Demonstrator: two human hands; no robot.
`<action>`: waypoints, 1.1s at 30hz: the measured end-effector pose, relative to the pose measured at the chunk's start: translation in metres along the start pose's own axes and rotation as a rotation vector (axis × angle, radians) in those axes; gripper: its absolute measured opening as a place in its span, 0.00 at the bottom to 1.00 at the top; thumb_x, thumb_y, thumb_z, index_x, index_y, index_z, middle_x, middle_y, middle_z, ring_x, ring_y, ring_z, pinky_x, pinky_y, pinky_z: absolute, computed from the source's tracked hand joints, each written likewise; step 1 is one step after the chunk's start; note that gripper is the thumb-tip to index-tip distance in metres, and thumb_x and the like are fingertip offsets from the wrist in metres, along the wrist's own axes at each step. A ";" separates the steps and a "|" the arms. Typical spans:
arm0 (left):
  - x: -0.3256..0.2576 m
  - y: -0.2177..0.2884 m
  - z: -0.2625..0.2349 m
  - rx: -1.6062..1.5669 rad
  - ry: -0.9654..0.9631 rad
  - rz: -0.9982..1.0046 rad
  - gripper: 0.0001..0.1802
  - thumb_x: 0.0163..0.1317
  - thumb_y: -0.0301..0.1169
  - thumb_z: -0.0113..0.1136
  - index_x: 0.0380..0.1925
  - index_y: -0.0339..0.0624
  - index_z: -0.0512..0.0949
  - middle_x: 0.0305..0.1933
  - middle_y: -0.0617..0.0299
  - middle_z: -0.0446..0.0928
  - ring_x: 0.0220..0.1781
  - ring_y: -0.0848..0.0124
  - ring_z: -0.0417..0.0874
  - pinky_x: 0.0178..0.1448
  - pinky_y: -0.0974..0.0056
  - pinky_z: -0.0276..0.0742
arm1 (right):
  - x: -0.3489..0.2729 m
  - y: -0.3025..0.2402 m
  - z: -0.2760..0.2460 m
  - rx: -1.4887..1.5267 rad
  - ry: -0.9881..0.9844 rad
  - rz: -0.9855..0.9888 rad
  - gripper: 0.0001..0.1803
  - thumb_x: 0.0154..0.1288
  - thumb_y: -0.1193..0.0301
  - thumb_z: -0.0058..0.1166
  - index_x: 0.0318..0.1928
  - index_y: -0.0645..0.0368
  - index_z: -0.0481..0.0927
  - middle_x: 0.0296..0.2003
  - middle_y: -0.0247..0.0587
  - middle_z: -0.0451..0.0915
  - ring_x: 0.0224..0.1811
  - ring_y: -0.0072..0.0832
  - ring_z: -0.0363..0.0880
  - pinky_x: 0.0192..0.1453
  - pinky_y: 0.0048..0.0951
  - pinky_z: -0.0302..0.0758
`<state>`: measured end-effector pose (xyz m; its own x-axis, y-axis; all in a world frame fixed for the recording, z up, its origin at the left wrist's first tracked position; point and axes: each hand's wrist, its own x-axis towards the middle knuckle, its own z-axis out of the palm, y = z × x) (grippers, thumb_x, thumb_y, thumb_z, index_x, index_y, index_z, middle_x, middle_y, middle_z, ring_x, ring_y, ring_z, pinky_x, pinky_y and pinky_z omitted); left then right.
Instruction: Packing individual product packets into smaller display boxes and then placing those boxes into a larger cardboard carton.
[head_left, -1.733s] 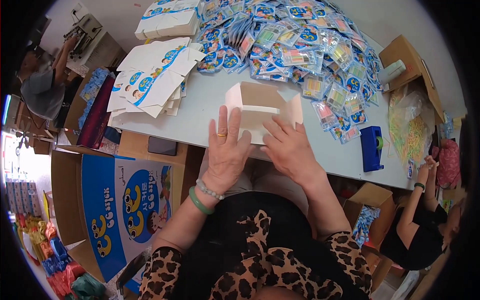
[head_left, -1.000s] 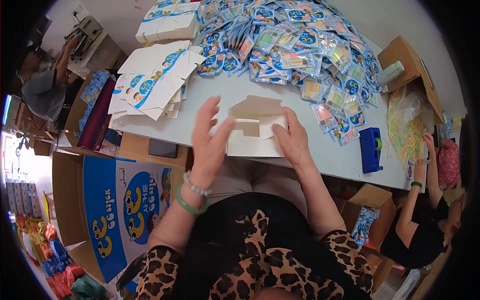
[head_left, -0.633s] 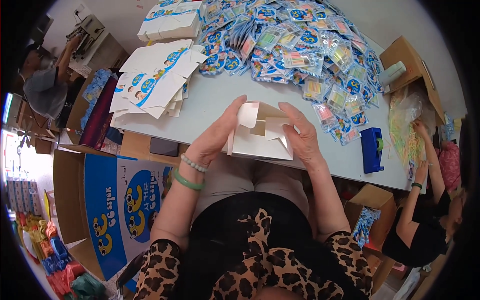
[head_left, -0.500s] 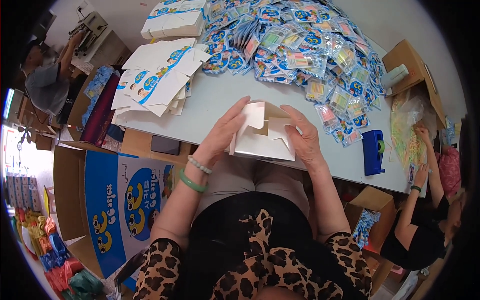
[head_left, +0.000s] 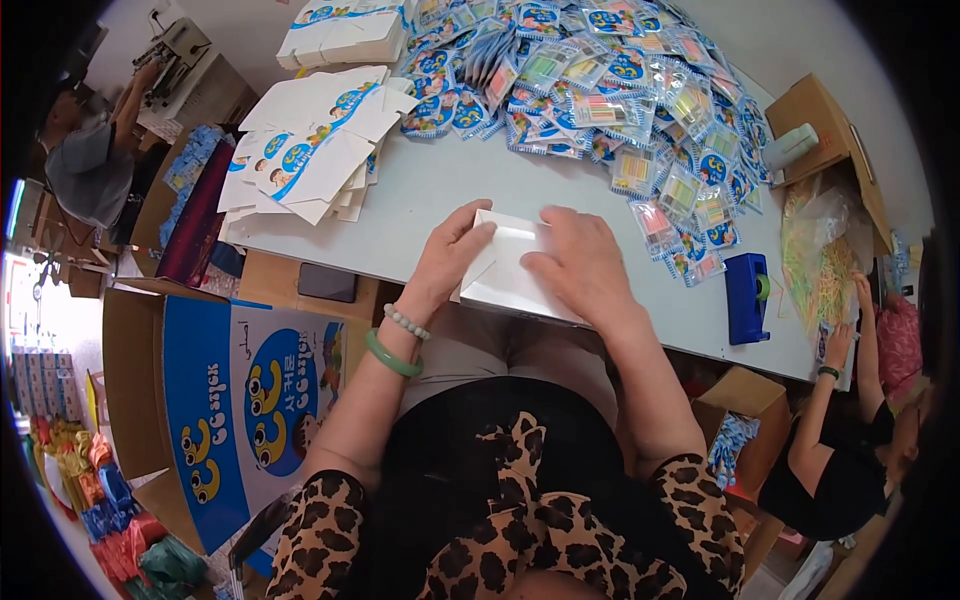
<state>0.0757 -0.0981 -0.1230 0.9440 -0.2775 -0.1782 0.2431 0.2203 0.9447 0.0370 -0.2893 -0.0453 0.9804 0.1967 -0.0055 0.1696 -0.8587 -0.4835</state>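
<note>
Left hand (head_left: 446, 264): fingers gripping the white carton (head_left: 508, 280) by its left side
Right hand (head_left: 590, 268): on its right (fingertips blurred; grip cannot be told)
Carton position: table's (head_left: 430, 190) near edge, between the hands

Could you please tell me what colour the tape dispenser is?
Dark blue; the tape dispenser shows best in the head view.

Lettering (head_left: 212, 396) on the blue-and-white carton (head_left: 226, 440), flattened boxes (head_left: 300, 150) and packets (head_left: 606, 110)
</note>
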 end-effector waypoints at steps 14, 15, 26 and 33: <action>-0.004 0.002 0.000 0.181 0.139 0.018 0.19 0.58 0.35 0.64 0.44 0.30 0.79 0.40 0.60 0.79 0.41 0.74 0.77 0.48 0.70 0.73 | -0.004 0.025 0.009 0.079 -0.156 -0.248 0.29 0.64 0.65 0.50 0.63 0.62 0.65 0.59 0.51 0.72 0.58 0.45 0.69 0.64 0.40 0.64; -0.005 0.003 -0.001 0.178 0.142 0.021 0.19 0.58 0.35 0.64 0.44 0.30 0.79 0.40 0.60 0.79 0.41 0.74 0.77 0.48 0.70 0.73 | -0.011 0.035 0.014 0.296 0.022 -0.192 0.27 0.65 0.65 0.50 0.63 0.62 0.66 0.57 0.49 0.74 0.55 0.41 0.73 0.61 0.38 0.68; -0.053 0.038 0.026 0.637 0.138 0.408 0.14 0.61 0.30 0.59 0.46 0.36 0.78 0.42 0.49 0.76 0.39 0.58 0.79 0.43 0.61 0.76 | -0.086 0.054 0.006 1.234 -0.365 0.539 0.50 0.60 0.35 0.47 0.70 0.57 0.54 0.53 0.51 0.74 0.51 0.35 0.79 0.41 0.33 0.82; -0.096 0.045 0.004 0.905 0.138 1.113 0.16 0.47 0.18 0.67 0.39 0.35 0.80 0.50 0.44 0.74 0.39 0.58 0.80 0.41 0.61 0.78 | -0.052 0.033 0.004 1.372 0.188 0.134 0.30 0.48 0.75 0.55 0.56 0.59 0.68 0.61 0.45 0.69 0.67 0.35 0.64 0.69 0.33 0.61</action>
<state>-0.0048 -0.0652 -0.0622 0.5720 -0.2570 0.7789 -0.7933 -0.4146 0.4458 -0.0083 -0.3262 -0.0646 0.9984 -0.0088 -0.0560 -0.0507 0.3013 -0.9522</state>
